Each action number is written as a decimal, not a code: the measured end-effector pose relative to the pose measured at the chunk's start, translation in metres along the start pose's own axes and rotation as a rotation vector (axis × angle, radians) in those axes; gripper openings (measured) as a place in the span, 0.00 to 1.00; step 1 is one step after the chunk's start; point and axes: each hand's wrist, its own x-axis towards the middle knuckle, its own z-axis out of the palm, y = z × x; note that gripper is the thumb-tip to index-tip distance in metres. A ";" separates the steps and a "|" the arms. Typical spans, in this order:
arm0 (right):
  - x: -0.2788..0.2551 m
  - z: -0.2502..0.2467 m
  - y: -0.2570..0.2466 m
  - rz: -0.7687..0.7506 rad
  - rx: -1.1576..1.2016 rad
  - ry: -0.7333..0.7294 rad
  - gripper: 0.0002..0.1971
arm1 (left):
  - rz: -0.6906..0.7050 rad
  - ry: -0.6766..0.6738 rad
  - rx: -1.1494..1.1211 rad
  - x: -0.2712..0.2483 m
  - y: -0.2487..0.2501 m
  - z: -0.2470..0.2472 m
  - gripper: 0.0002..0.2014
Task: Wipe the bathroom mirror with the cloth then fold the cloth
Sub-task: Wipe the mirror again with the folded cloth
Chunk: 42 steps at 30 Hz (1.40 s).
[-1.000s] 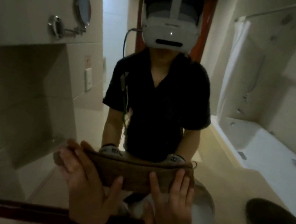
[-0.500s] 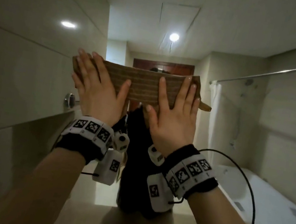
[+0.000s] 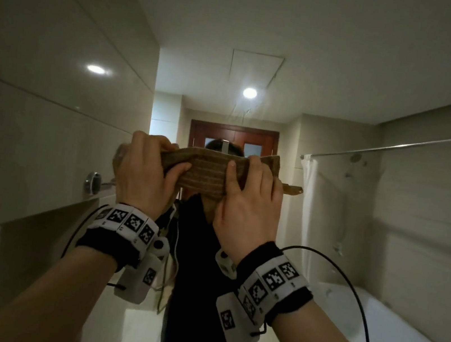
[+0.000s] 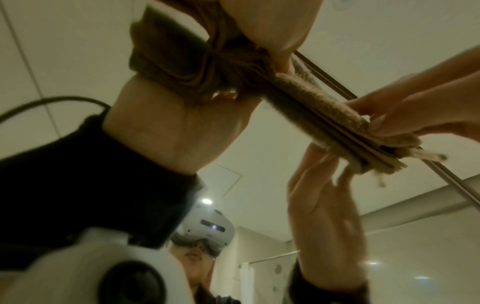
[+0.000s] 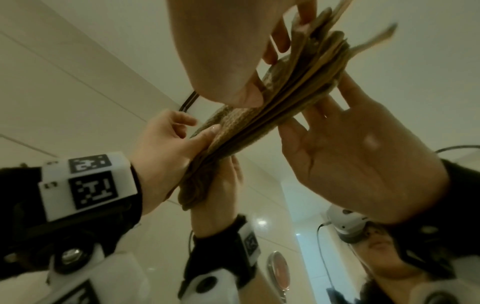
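In the head view both hands are raised against the mirror [image 3: 50, 113], holding the brown cloth [image 3: 206, 175] stretched between them high on the glass. The left hand [image 3: 141, 169] is curling its fingers over the cloth's left end, thumb underneath — a full grasp. The right hand [image 3: 246, 200] is pinching the right end, thumb laid on the front, fingers bent over the top edge.

In the left wrist view the left hand [image 4: 182, 127] is bunching the cloth [image 4: 324, 115] in its fist; the cloth is running edge-on along the glass to the right hand [image 4: 415, 107], whose fingertips are clamping the layers, doubled by a reflection.

In the right wrist view the right hand [image 5: 221, 51] is squeezing the folded cloth [image 5: 272, 115] between thumb and fingers — the left hand [image 5: 166, 156] is gripping the far end beside the glass.
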 end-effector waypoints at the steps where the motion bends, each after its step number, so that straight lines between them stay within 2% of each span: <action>1: 0.001 -0.002 -0.001 -0.008 -0.013 0.003 0.33 | 0.015 -0.004 -0.026 0.001 -0.003 0.001 0.16; 4: 0.004 -0.006 -0.002 -0.022 -0.052 0.023 0.33 | 0.173 -0.034 0.080 0.000 -0.011 0.003 0.13; 7: 0.010 -0.010 -0.005 -0.024 -0.066 0.022 0.32 | 0.195 -0.057 0.177 -0.001 -0.015 0.002 0.13; 9: 0.016 -0.010 -0.005 -0.034 -0.040 0.020 0.26 | 0.207 -0.065 0.241 0.000 -0.013 -0.001 0.13; 12: 0.022 -0.007 0.000 -0.015 0.093 0.038 0.15 | 0.153 -0.109 0.306 0.003 -0.008 -0.006 0.11; 15: 0.029 -0.007 0.006 -0.022 0.131 0.000 0.15 | 0.129 -0.157 0.295 0.004 -0.004 -0.011 0.11; 19: 0.042 -0.011 0.013 0.090 0.205 -0.090 0.11 | 0.034 -0.233 0.277 0.008 -0.004 -0.015 0.11; 22: 0.056 -0.012 0.020 0.111 0.115 -0.121 0.16 | 0.106 -0.255 0.268 0.008 -0.010 -0.016 0.12; 27: 0.073 -0.006 0.039 0.055 0.016 -0.082 0.29 | 0.197 -0.264 0.296 0.020 -0.019 -0.021 0.08; 29: 0.078 -0.009 0.044 0.031 -0.017 -0.071 0.30 | 0.231 -0.273 0.300 0.028 -0.016 -0.019 0.10; 33: 0.102 -0.024 0.058 0.069 -0.002 -0.019 0.32 | 0.207 -0.290 0.292 0.055 -0.002 -0.009 0.17; 38: 0.153 -0.053 0.076 0.124 0.051 0.062 0.33 | -0.004 -0.288 0.340 0.115 0.038 0.012 0.35; 42: 0.187 -0.068 0.090 0.182 0.084 0.132 0.33 | -0.085 -0.295 0.329 0.166 0.067 0.023 0.40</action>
